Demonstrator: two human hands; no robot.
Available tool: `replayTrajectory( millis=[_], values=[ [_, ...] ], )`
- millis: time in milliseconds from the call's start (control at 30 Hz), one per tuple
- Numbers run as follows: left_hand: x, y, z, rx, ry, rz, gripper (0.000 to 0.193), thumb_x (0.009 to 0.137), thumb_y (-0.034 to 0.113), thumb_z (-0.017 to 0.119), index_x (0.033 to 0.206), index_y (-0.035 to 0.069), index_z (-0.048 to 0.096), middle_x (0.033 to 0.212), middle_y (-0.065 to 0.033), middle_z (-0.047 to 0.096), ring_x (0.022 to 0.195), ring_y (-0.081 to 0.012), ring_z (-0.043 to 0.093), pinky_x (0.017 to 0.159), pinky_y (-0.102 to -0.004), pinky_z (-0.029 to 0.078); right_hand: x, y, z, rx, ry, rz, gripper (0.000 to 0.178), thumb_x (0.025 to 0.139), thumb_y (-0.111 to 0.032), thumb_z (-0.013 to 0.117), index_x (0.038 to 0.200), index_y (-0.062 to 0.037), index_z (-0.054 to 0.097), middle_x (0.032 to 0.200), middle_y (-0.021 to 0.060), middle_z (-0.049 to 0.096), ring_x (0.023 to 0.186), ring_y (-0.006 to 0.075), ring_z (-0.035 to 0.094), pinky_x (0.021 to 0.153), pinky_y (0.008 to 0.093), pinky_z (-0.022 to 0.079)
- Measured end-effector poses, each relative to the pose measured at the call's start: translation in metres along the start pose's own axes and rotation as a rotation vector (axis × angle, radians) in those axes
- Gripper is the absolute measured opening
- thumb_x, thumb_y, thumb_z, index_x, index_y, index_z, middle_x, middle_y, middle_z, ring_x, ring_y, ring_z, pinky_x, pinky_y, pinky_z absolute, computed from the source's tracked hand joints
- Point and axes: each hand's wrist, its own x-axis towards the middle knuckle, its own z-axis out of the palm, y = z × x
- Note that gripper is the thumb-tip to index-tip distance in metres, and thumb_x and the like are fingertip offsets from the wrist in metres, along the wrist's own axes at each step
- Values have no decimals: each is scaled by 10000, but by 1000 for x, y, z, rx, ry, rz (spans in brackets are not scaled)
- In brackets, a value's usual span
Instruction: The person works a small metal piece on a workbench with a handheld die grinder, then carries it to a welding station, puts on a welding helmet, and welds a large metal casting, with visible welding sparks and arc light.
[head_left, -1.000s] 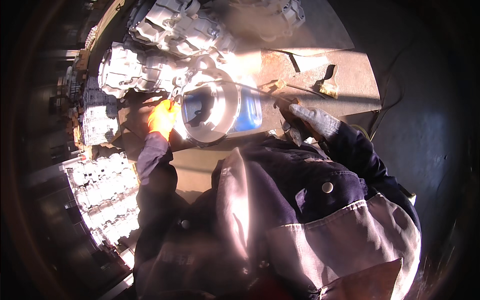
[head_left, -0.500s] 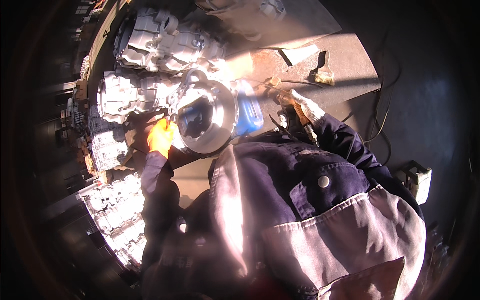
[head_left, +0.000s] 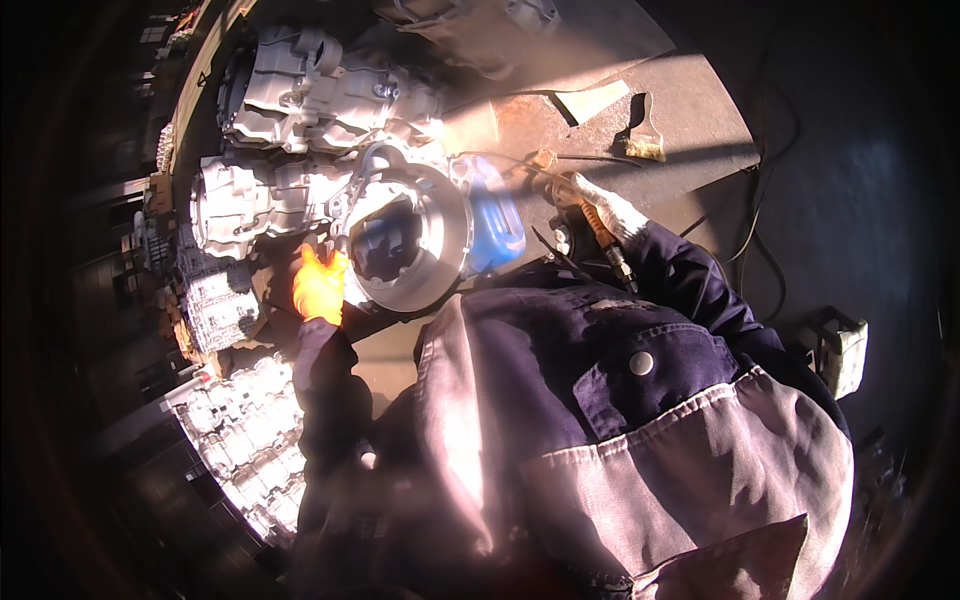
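A round silver metal casting with a wide, dark opening lies before me. At its left edge is my left hand in an orange glove, fingers closed. Glare and the glove hide what they hold, if anything. My right hand, in a white glove, is wrapped round an air tool with an orange grip and a metal hose fitting. It is right of the casting. Between the casting and the tool stands a blue plastic jug, apart from both hands.
More silver castings crowd the left, with another large one beyond. A brush and a pale flat piece lie on the worktop. Dark hoses hang at right. Rows of castings stand lower left.
My left hand has shifted slightly at the casting's left edge. The whole view has tilted a little; my right hand still holds the air tool in nearly the same place.
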Motion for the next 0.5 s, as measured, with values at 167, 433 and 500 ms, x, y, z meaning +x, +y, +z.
replayTrajectory(
  millis=[167,433,500],
  values=[
    [17,-8,-5,-215,-197,56,707,840,485,690,1386,60,545,1076,-229,703,991,-381,690,835,-439,536,5,7,8,-739,-119,-424,579,772,-371,732,1235,-53,594,1219,168,593,1244,302,497,1036,469,417],
    [22,21,-29,27,-167,178,686,834,447,714,1338,0,580,1180,-200,689,1102,-327,664,945,-393,501,-31,-29,18,-328,28,-40,523,915,-453,571,1239,-43,601,1002,133,685,835,235,630,742,385,526],
    [23,25,-29,60,-138,182,685,831,445,716,1339,5,581,1173,-207,689,1097,-332,664,942,-399,502,-30,-19,5,-715,-138,-249,585,1001,-575,473,1259,-60,574,924,103,683,652,182,616,578,342,535]
  ],
)
